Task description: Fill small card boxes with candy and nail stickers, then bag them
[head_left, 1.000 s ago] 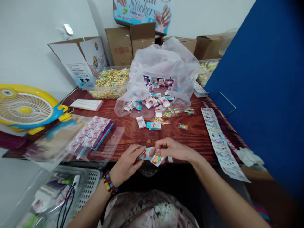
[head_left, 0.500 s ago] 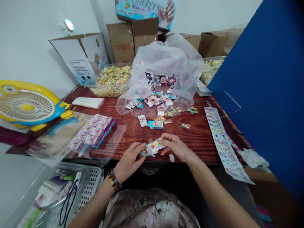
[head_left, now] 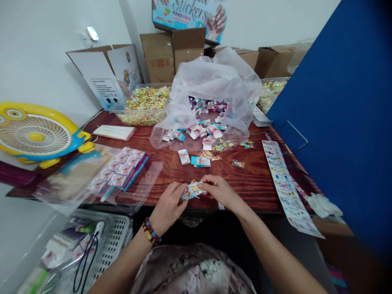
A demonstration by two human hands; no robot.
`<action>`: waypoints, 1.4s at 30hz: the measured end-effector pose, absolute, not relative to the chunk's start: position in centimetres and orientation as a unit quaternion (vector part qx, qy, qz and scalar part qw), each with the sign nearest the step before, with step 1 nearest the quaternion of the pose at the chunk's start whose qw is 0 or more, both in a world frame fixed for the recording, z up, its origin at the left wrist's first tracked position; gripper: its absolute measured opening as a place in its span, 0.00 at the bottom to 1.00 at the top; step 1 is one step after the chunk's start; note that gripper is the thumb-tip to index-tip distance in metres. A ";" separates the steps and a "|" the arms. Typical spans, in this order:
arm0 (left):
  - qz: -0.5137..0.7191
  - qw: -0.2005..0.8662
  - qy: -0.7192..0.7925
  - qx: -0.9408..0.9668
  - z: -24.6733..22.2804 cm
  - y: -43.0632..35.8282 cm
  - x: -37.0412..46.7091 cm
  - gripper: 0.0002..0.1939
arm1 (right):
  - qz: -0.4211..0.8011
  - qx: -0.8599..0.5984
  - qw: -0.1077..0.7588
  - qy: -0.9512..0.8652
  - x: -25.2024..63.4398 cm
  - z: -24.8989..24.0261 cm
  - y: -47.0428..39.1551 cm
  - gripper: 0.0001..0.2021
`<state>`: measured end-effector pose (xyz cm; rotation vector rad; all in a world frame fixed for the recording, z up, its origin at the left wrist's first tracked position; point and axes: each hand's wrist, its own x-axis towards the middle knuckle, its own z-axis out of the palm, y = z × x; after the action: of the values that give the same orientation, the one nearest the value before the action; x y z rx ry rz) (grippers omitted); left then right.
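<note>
My left hand (head_left: 169, 207) is closed on a small printed candy box (head_left: 184, 193) near the table's front edge. The fingers of my right hand (head_left: 219, 191) pinch a clear packet of colourful candies (head_left: 196, 189) at the box's right end. Whether the packet is partly inside the box I cannot tell. Just beyond my hands lie a white-ended small box (head_left: 184, 156) and a blue one (head_left: 201, 161). A single candy packet (head_left: 238, 163) rests to their right. A white paper slip (head_left: 221, 206) lies partly under my right wrist.
A plastic bag (head_left: 214, 77) spills small boxes at the back. Left of it stands a tub of candies (head_left: 143, 114). Rows of packed boxes (head_left: 119, 171) sit at left, near a yellow fan (head_left: 36, 134). A sticker sheet (head_left: 284, 183) hangs over the front edge, beside a blue panel (head_left: 337, 122).
My right hand has moved slightly left, bringing the candy packet closer to and over the box in my left hand. The left hand stays nearly in place.
</note>
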<state>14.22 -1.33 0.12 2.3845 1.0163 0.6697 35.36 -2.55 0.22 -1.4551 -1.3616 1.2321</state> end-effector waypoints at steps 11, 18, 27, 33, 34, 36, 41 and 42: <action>0.228 0.222 0.360 0.877 0.0 -1.1 14.8 0.21 | 0.495 -0.575 0.339 -0.556 34.9 1.1 -2.2 0.09; 0.268 0.210 0.363 0.868 -0.8 -1.5 15.2 0.22 | 0.523 -0.565 0.369 -0.520 34.7 0.4 -2.1 0.05; 0.309 0.214 0.388 0.842 -1.4 -1.6 16.1 0.21 | 0.364 -0.649 0.375 -0.553 32.9 0.3 -3.6 0.08; 0.359 0.308 0.438 0.765 -0.8 -1.4 17.0 0.16 | 0.255 -0.637 0.334 -0.646 32.6 1.3 -4.2 0.11; 0.359 0.348 0.433 0.750 -0.7 -1.3 17.0 0.15 | 0.253 -0.633 0.337 -0.650 32.8 1.3 -4.1 0.10; 0.343 0.459 0.409 0.710 -0.5 -1.1 16.7 0.16 | 0.271 -0.606 0.352 -0.659 33.3 1.2 -3.8 0.08; 0.310 0.583 0.362 0.658 -0.4 -0.8 15.8 0.18 | 0.355 -0.533 0.380 -0.668 34.6 1.2 -3.3 0.06; 0.319 0.583 0.361 0.654 -0.5 -0.8 15.7 0.17 | 0.361 -0.527 0.386 -0.666 34.6 1.2 -3.4 0.05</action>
<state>15.71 -0.81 -0.51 1.5274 0.8425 0.7457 34.63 -3.39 1.24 -1.3412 -1.6953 0.9193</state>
